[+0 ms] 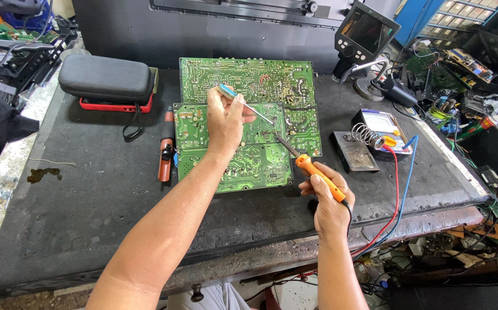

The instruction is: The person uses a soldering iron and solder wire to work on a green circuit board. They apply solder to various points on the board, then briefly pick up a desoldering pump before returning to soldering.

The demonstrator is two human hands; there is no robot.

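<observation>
I note two hands converging on one spot of the front board point(234, 149), the smaller green circuit board lying flat at frame centre on the dark worktop point(88, 189), overlapping a larger rear board point(249, 77).

Right hand point(329, 198): clenched around the orange handle of a soldering iron point(312, 169). The iron's long axis runs from lower right to upper left, tip down on or just above the board near its upper right part; contact cannot be confirmed.

Left hand point(223, 123): closed in a pinch on a slim metal tool point(246, 103) with a pale blue end, possibly tweezers or a solder sucker; I cannot tell which. Its axis runs from upper left to lower right, point meeting the same region.

The two tips stand just beside each other, the work point lying between both hands, nearer the left one.

Nearby: iron stand point(359, 150) and meter point(384, 129) at right, black case point(106, 77) upper left.
</observation>
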